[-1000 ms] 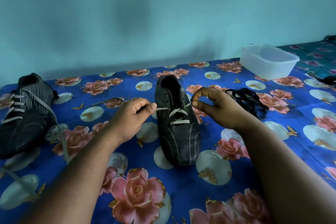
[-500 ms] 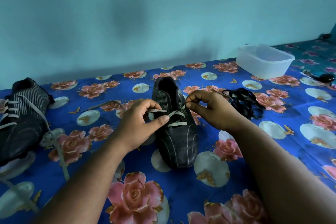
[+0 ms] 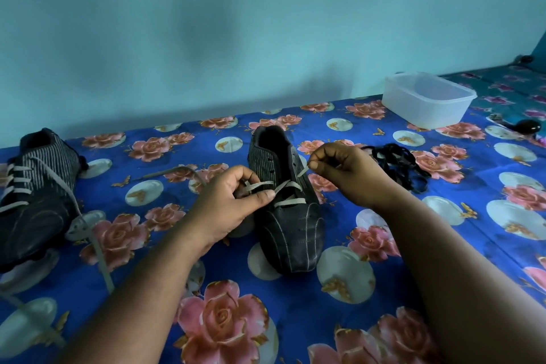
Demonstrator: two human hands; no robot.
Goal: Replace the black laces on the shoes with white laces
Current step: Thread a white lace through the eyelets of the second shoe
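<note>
On the floral bedsheet (image 3: pixel 295 313) the centre shoe (image 3: pixel 288 216) is sitting toe toward the camera, only its lowest eyelets carrying the white lace (image 3: pixel 285 186), while the left shoe (image 3: pixel 32 195) is already wearing white and the black laces (image 3: pixel 399 165) are lying heaped just beside; the left hand (image 3: pixel 230 207) is pinching one strand, the right hand (image 3: pixel 345 174) is pinching the tip, and a slipping tip or uneven pull risks missing an eyelet, leaving lopsided ends

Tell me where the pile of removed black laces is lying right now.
In the head view, the black laces lie bunched on the floral cloth right of the middle shoe, just beyond the right hand and nearer than the plastic container.
</note>
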